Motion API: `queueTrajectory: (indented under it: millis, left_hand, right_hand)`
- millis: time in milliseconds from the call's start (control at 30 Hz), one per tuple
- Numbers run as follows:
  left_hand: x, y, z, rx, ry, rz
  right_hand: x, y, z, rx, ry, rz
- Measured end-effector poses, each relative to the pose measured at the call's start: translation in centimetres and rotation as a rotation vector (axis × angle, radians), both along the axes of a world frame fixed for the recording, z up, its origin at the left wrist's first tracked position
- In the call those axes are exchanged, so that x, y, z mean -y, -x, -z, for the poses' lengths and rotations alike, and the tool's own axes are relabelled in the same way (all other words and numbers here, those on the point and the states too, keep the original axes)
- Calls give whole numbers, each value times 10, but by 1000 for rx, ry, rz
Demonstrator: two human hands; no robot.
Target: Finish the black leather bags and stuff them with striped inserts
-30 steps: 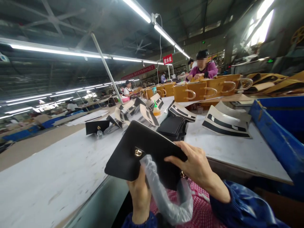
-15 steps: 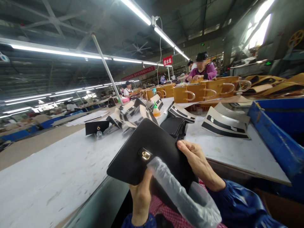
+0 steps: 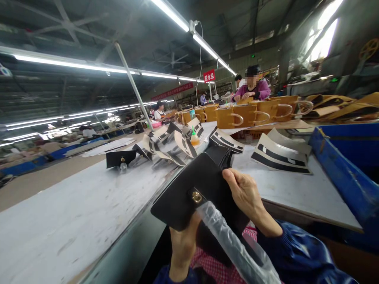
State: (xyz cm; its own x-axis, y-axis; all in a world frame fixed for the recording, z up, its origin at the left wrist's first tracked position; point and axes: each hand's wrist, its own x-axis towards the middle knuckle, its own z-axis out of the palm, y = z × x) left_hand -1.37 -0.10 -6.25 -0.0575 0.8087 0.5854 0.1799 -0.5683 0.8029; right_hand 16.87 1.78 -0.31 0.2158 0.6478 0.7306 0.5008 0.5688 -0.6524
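Apparently, the wrapped handle (image 3: 226, 232) was fitted — the black piece (image 3: 180, 193) pinched by left hand (image 3: 184, 238) and right hand (image 3: 245, 193), remaining work unclear.

Brown bags (image 3: 225, 118) stand in front of a person in purple (image 3: 261, 90).

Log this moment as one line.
left grip: black bag, lower edge; right grip: black bag, right edge; plastic-wrapped strap: below gold clasp; green-tipped bottle: upright beyond bag
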Motion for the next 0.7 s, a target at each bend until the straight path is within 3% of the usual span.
queueTrajectory:
  millis: [233,433,533,700]
  left_hand:
    - [2,-10,13,16,85,28]
    - [1,-6,21,5,65,142]
    - [0,-4,18,-28,100,189]
    - [-2,-6,20,-52,109,141]
  right_hand:
    - [-5,9,-15,-2,-218,57]
    - [-8,6,-18,-137,-37,-41]
    - [-10,4,-17,-152,-24,-80]
    - [-16,-2,-12,-187,65,-110]
